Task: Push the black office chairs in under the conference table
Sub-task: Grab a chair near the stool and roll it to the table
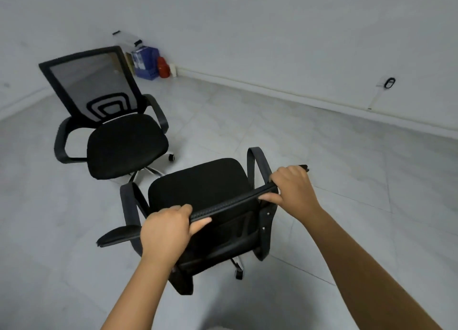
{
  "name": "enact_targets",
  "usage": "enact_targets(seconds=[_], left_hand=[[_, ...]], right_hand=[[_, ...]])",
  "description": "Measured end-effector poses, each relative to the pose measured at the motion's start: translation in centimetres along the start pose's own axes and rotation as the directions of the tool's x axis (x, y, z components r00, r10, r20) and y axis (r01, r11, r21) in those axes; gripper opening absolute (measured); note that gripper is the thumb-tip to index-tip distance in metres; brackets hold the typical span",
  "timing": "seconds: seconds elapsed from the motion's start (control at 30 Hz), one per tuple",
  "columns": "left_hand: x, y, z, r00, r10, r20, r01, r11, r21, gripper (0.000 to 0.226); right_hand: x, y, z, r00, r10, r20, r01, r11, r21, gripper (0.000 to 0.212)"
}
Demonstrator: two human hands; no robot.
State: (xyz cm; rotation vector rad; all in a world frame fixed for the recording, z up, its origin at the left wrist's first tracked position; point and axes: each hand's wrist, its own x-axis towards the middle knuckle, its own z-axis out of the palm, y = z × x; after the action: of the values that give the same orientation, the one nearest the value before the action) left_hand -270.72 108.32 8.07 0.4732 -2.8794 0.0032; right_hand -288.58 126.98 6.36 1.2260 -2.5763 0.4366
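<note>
A black office chair [198, 183] stands right in front of me, its seat facing away. My left hand [164, 230] grips the left part of its backrest's top edge, fingers curled over the rim. My right hand [293, 188] grips the right end of the same edge. A second black chair [124, 146] with a mesh back stands farther off at the left, its seat turned toward me. No conference table is in view.
Pale tiled floor [309, 156] spreads to the right and ahead. Grey walls meet in the far corner, where a blue box [146, 61], a red container [163, 66] and a clear bin [126, 40] sit. A small fitting [389, 82] is low on the right wall.
</note>
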Motion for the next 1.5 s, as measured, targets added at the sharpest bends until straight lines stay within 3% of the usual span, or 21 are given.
enact_targets(seconds=[0.07,0.2,0.4,0.6,0.77,0.93,1.07,1.3,1.5], left_hand=[[0.6,1.8,0.4,0.997,-0.066,-0.036,0.066,0.998,-0.001,0.071],[3.6,4.1,1.0,0.990,-0.128,-0.065,0.131,0.991,0.035,0.061],[9.3,8.4,3.2,0.964,-0.205,-0.172,0.216,0.975,0.045,0.085],[15.9,12.3,5.4,0.935,-0.279,-0.217,0.297,0.953,0.056,0.084],[20.9,13.6,6.3,0.911,-0.358,-0.203,0.383,0.919,0.097,0.080],[25.5,15.0,7.3,0.869,-0.426,-0.252,0.466,0.875,0.129,0.083],[29.2,18.3,9.1,0.800,-0.528,-0.286,0.578,0.806,0.127,0.082],[38.0,25.0,11.1,0.615,-0.721,-0.318,0.781,0.612,0.124,0.082],[44.5,24.6,11.7,0.504,-0.755,-0.419,0.862,0.472,0.186,0.079]], right_hand=[[0.7,1.9,0.2,0.999,-0.040,0.001,0.040,0.999,-0.007,0.046],[3.5,5.4,0.8,0.994,-0.103,-0.046,0.105,0.994,0.033,0.044],[9.0,12.8,2.6,0.983,-0.175,-0.051,0.181,0.972,0.149,0.040],[15.7,19.4,3.4,0.957,-0.285,0.047,0.270,0.940,0.210,0.041],[20.1,22.7,5.0,0.923,-0.364,-0.124,0.376,0.922,0.088,0.045],[25.7,26.3,7.8,0.820,-0.477,-0.318,0.507,0.862,0.014,0.054],[30.4,29.8,9.7,0.717,-0.538,-0.443,0.624,0.779,0.064,0.057],[39.9,35.5,11.7,0.601,-0.678,-0.423,0.794,0.570,0.213,0.063],[47.5,35.6,14.0,0.528,-0.720,-0.451,0.849,0.449,0.278,0.072]])
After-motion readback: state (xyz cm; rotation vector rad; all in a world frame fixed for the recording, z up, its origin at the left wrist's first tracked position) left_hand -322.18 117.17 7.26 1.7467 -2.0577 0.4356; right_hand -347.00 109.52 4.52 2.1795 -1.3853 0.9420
